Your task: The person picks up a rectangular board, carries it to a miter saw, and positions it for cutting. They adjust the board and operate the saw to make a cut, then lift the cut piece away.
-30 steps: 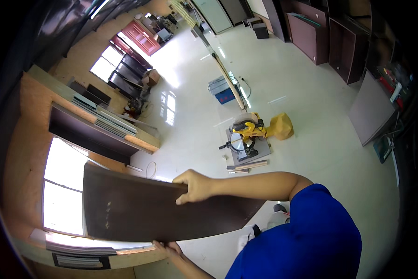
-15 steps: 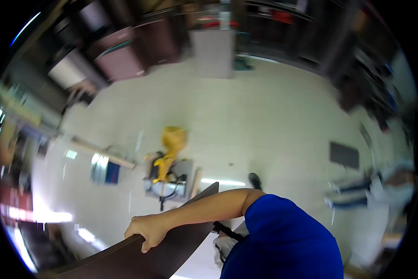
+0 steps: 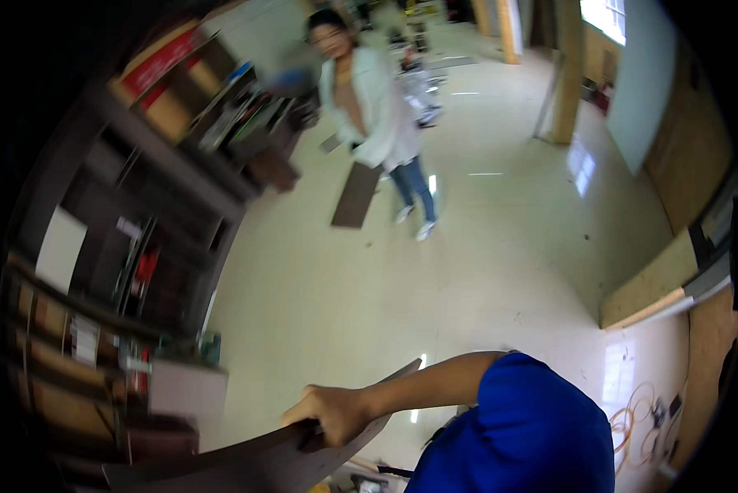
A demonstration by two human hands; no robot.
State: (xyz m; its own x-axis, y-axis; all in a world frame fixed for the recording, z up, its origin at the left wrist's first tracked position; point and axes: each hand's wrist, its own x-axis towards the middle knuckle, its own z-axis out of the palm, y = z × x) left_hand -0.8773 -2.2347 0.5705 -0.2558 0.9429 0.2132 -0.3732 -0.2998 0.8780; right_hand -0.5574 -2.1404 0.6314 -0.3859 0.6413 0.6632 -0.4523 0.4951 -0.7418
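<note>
My right hand [image 3: 332, 415] is closed over the upper edge of a flat dark-brown panel [image 3: 274, 468]. The arm, in a short blue sleeve, reaches across my front from the lower right. One corner of the panel rises beneath my forearm, while its other end runs toward the lower left. The panel is tilted, and its lower part is cut off by the picture's bottom edge. My left hand is out of sight.
Ahead, a person [image 3: 377, 107] in a pale shirt and jeans stands beside a dark board [image 3: 357, 195] on the floor. Dark shelving [image 3: 98, 205] lines the left. Wooden framing [image 3: 648, 279], a post [image 3: 567, 74] and an orange hose [image 3: 623, 427] are at the right.
My view has swung to the right, bringing the person from the right side to the upper middle. The yellow tool on the floor has left view. My right hand keeps its hold on the panel.
</note>
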